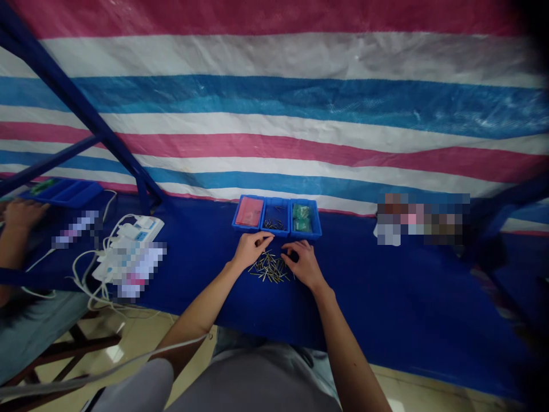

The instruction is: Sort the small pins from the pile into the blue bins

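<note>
A loose pile of thin metal pieces (269,268) lies on the blue table between my hands. My left hand (253,248) is at the pile's upper left, below the bins, with thumb and fingers pinched together; what they hold, if anything, is too small to tell. At the pile's right, my right hand (302,263) is curved, its thumb and fingers apart, with nothing visible between them. Just beyond stand three joined blue bins: the left bin holds pink packets (249,211), the middle bin (275,232) some dark thin pieces, the right bin green packets (302,218).
Power strips (143,229) with white cables lie on the table (364,286) at left. Farther left, another person's hand (26,213) is beside a blue tray (77,193). Blurred items rest at the back right. A blue metal frame (86,106) rises at left before a striped sheet.
</note>
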Available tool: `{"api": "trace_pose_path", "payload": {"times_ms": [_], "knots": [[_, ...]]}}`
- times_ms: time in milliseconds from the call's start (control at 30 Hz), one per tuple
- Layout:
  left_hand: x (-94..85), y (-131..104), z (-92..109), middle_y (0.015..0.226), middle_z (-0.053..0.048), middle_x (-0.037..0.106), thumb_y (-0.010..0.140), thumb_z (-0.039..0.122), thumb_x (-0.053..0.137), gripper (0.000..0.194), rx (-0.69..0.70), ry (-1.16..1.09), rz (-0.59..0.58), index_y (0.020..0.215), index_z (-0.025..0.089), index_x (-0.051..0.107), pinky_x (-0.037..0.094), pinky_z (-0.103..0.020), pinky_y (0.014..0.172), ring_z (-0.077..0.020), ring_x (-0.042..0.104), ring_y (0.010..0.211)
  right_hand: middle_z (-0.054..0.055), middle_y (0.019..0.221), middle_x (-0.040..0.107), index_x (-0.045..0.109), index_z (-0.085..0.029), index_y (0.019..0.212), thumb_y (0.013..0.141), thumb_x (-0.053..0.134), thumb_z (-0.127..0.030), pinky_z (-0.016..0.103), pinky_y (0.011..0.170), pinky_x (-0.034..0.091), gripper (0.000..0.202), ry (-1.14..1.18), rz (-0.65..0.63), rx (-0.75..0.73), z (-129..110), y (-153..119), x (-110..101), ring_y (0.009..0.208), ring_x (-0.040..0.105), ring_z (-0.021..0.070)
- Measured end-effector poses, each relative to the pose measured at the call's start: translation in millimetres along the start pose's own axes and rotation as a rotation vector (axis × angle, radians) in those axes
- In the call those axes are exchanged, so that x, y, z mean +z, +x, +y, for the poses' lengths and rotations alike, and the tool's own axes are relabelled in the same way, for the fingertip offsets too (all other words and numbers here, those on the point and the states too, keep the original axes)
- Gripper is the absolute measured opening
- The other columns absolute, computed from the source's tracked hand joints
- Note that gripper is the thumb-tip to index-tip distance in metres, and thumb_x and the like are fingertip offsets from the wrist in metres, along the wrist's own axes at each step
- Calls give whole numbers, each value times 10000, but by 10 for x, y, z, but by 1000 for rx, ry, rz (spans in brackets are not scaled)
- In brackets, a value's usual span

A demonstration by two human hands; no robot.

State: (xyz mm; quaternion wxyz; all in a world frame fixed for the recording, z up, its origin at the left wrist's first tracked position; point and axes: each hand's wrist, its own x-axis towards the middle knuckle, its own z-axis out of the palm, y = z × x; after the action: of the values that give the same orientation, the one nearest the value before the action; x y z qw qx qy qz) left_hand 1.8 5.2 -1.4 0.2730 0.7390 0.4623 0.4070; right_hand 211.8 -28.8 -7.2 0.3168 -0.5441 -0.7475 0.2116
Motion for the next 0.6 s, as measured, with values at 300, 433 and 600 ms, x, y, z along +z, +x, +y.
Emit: {"api": "trace_pose_path", "payload": {"times_ms": [300, 433, 600], "knots": [[2, -1, -5, 535, 31, 600, 950, 406, 579, 311, -9, -3, -15, 1046, 175, 765, 395, -180, 547, -79, 482, 470, 28, 822, 667, 706, -246, 955, 861, 649, -240, 369, 815, 345, 110, -31, 15, -24, -9, -9, 17, 926, 538, 241], [0, -2, 3, 536, 28, 601, 952, 417, 572, 322, -7, 1, -20, 1054, 179, 764, 399, -181, 553, -82, 476, 473, 29, 817, 673, 713, -247, 926, 856, 643, -224, 366, 800, 345, 102, -37, 21, -27, -8, -6, 16, 918, 545, 243], [5, 1, -2, 536, 25, 607, 953, 423, 565, 330, -1, -1, -20, 1044, 175, 765, 405, -182, 557, -83, 472, 468, 27, 806, 680, 717, -248, 928, 855, 639, -221, 377, 814, 349, 110, -29, 20, -32, 6, -6, 29, 915, 547, 242]]}}
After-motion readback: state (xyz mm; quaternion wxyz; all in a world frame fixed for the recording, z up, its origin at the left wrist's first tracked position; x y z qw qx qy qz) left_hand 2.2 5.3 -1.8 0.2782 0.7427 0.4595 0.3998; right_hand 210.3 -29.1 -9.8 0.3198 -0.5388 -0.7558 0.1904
